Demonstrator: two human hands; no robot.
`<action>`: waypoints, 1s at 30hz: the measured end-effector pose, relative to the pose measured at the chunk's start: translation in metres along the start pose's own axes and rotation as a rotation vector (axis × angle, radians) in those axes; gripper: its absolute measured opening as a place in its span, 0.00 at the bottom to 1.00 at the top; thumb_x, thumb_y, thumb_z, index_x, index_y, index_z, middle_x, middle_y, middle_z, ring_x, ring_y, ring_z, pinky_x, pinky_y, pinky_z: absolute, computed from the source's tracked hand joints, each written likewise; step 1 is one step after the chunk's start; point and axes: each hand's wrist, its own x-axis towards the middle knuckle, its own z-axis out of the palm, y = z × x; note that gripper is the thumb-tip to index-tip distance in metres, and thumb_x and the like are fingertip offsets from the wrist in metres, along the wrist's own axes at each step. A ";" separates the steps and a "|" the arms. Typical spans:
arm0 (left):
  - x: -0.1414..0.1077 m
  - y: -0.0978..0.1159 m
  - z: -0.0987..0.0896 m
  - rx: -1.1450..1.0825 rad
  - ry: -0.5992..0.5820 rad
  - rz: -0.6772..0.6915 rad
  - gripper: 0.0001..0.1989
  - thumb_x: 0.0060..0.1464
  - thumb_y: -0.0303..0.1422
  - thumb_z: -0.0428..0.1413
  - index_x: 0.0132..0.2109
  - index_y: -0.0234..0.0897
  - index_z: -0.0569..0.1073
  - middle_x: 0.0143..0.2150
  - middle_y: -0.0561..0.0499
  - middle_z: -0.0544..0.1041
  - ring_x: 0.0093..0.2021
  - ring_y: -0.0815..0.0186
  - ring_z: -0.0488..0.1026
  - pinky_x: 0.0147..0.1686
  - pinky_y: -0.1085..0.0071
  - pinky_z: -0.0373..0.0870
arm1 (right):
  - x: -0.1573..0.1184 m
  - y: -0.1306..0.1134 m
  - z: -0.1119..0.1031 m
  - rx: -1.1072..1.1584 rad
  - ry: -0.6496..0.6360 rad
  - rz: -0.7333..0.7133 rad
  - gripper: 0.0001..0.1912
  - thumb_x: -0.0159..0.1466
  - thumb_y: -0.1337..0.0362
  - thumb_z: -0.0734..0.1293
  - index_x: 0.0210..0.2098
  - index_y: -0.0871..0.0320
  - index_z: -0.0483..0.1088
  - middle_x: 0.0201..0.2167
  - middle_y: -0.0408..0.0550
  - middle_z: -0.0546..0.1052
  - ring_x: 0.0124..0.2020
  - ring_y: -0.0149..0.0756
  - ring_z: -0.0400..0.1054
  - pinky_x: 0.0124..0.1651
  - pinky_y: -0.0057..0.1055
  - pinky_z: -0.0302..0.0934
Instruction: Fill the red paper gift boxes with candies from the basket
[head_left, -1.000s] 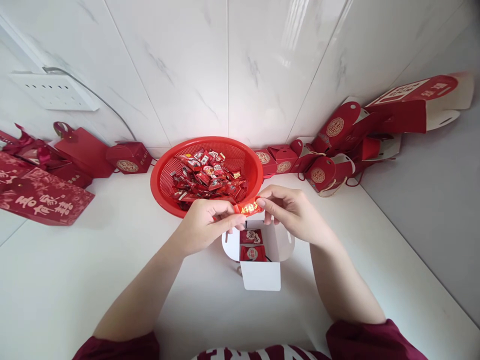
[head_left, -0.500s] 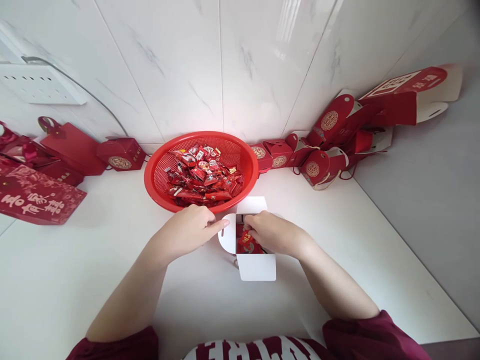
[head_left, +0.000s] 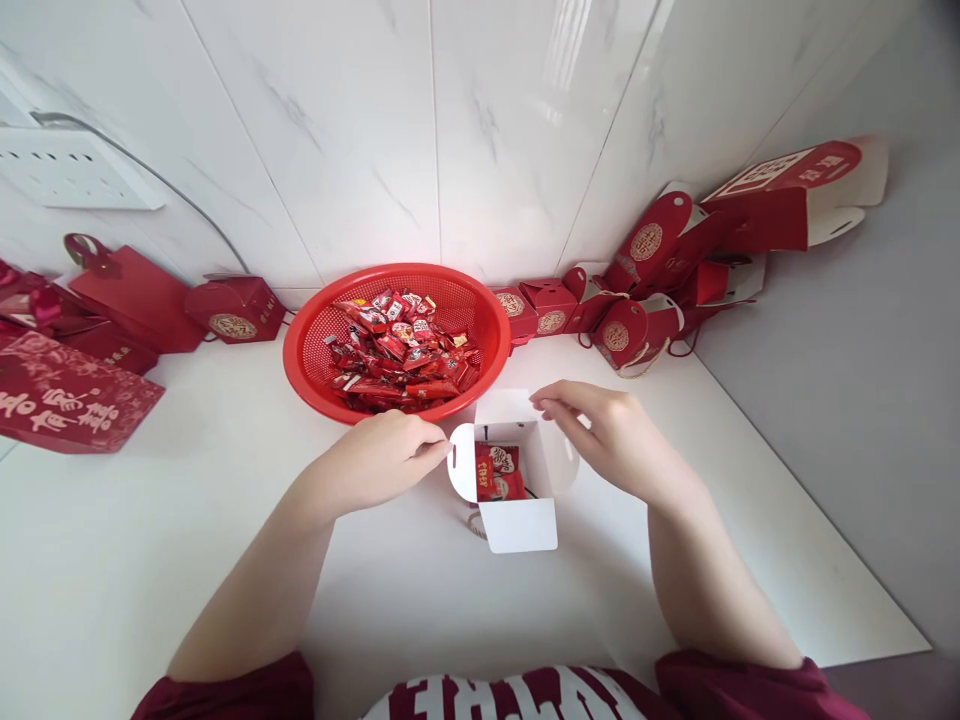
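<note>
On the counter stands a small candy box (head_left: 521,527) with its white flaps spread. Several red-wrapped candies (head_left: 498,475) lie inside, mostly toward its left side. My left hand (head_left: 386,455) pinches the edge of the box's rounded left flap between thumb and fingers. Over the right side of the box hovers my right hand (head_left: 611,432), its fingers loosely bent and nothing visible in them. Its fingertips are close to the back flap (head_left: 504,406); I cannot tell if they touch it. A twisted cord (head_left: 475,524) sticks out at the box's front left.
Behind the box sits a red plastic basket (head_left: 298,365) with many wrapped candies. Red gift boxes (head_left: 551,308) line the tiled wall to the right, some piled with flaps raised. Red gift bags (head_left: 82,400) stand at left, below a power socket (head_left: 71,165) with a cable.
My right hand has come up out of the box and moved right, leaving the candies inside exposed. The left hand stays at the left flap. The view has shifted slightly.
</note>
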 end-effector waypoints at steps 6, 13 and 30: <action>-0.008 -0.002 0.010 0.055 0.016 0.217 0.23 0.62 0.30 0.47 0.63 0.47 0.66 0.63 0.52 0.68 0.59 0.60 0.69 0.53 0.68 0.65 | -0.038 0.042 0.032 0.159 0.425 0.097 0.12 0.70 0.61 0.62 0.52 0.52 0.67 0.50 0.50 0.74 0.45 0.39 0.72 0.36 0.33 0.68; 0.000 0.004 0.024 0.020 -0.046 0.187 0.41 0.56 0.34 0.59 0.71 0.50 0.48 0.71 0.51 0.57 0.68 0.55 0.58 0.63 0.62 0.59 | -0.062 0.075 0.066 0.354 0.220 -0.183 0.34 0.68 0.46 0.59 0.67 0.53 0.50 0.66 0.61 0.59 0.66 0.54 0.55 0.59 0.55 0.60; 0.021 0.018 0.034 -0.042 0.073 0.197 0.24 0.66 0.37 0.47 0.67 0.55 0.55 0.65 0.54 0.66 0.58 0.58 0.71 0.53 0.65 0.68 | -0.074 0.070 0.066 0.626 0.287 -0.243 0.32 0.64 0.37 0.57 0.55 0.52 0.66 0.54 0.59 0.68 0.53 0.54 0.67 0.43 0.49 0.69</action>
